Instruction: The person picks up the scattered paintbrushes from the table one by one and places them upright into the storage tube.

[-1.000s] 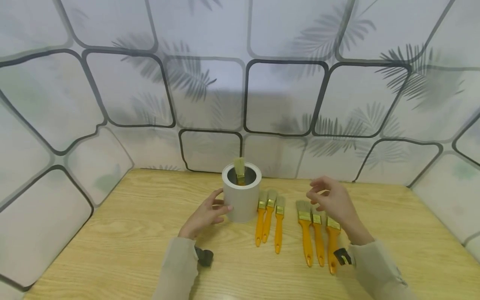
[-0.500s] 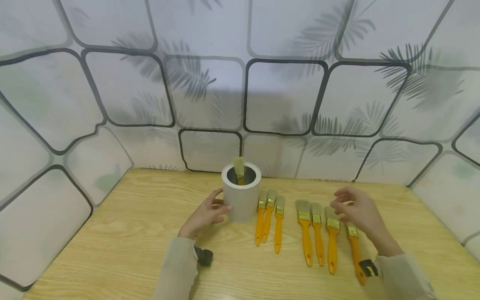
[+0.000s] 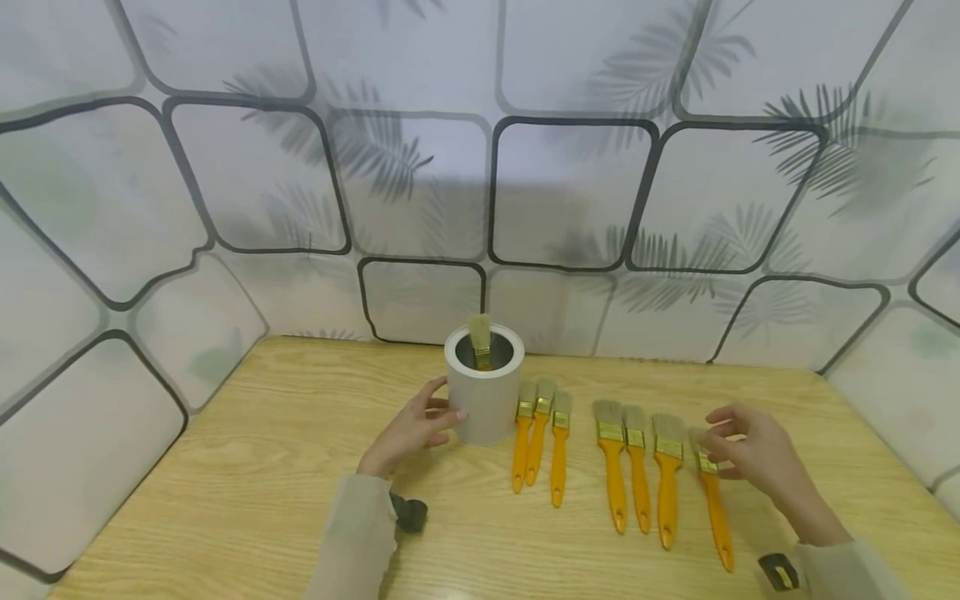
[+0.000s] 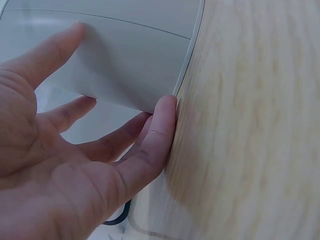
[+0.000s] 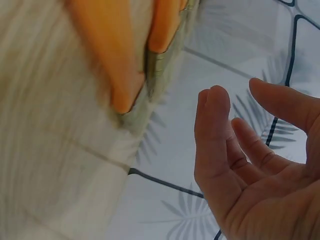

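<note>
A white cylindrical can (image 3: pixel 483 408) stands upright on the table, with one paintbrush (image 3: pixel 481 340) in it, bristles up. My left hand (image 3: pixel 408 429) holds the can's left side, thumb on the front and fingers curved round toward the back. In the left wrist view, the left fingertips (image 4: pixel 164 107) touch the can (image 4: pixel 125 65) close to the tabletop. My right hand (image 3: pixel 761 450) hovers over the bristle end of the rightmost paintbrush (image 3: pixel 716 508), fingers loosely bent. Nothing lies between those fingers (image 5: pixel 212 135) in the right wrist view.
Three narrow paintbrushes (image 3: pixel 558 458) with orange handles lie just right of the can. Farther right are three wider paintbrushes (image 3: pixel 666 492), side by side, bristles away from me. A patterned curtain (image 3: pixel 562 200) borders the wooden table (image 3: pixel 285 467) behind and at the sides.
My right hand has moved right and toward me, from above the wider brushes to the rightmost one, uncovering it. The left hand and the can have stayed in place.
</note>
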Demonstrator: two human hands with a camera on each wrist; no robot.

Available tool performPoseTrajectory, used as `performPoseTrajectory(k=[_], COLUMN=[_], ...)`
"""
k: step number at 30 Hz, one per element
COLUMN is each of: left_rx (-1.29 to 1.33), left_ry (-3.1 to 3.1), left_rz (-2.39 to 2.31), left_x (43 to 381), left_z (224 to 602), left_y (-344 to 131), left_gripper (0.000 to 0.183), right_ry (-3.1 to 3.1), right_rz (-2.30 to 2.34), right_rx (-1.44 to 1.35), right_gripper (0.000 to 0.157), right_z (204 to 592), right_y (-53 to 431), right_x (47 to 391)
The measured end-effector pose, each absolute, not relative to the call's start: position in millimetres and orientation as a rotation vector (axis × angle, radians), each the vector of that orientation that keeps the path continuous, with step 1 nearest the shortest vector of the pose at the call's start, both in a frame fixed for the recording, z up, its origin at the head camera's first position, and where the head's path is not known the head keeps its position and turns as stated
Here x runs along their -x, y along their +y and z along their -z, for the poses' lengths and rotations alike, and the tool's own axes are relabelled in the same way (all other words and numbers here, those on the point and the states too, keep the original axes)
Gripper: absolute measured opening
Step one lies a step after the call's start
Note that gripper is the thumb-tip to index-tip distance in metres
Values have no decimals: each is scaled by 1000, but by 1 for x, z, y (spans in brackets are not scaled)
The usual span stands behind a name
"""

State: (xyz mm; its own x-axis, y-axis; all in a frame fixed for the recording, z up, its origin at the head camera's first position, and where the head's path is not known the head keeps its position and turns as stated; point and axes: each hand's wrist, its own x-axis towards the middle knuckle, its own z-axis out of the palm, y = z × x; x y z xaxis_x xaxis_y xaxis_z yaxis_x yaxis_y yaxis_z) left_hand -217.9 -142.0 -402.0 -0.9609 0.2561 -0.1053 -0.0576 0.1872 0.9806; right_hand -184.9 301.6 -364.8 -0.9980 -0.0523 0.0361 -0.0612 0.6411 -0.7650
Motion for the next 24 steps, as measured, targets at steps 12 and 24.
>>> performPoseTrajectory(k=[12, 24], left_rx=[-190, -184], left_ry=[2218, 2222], left_rz=[-1844, -1851], left_x=[217, 217], left_z=[401, 401], left_y=[-142, -141], left_gripper=[78, 77], right_ry=[-2986, -3205], right_rz=[-1444, -1090], right_rx=[18, -20], right_gripper=[52, 72], right_z=[378, 392], right_y=[322, 326], right_x=[184, 184])
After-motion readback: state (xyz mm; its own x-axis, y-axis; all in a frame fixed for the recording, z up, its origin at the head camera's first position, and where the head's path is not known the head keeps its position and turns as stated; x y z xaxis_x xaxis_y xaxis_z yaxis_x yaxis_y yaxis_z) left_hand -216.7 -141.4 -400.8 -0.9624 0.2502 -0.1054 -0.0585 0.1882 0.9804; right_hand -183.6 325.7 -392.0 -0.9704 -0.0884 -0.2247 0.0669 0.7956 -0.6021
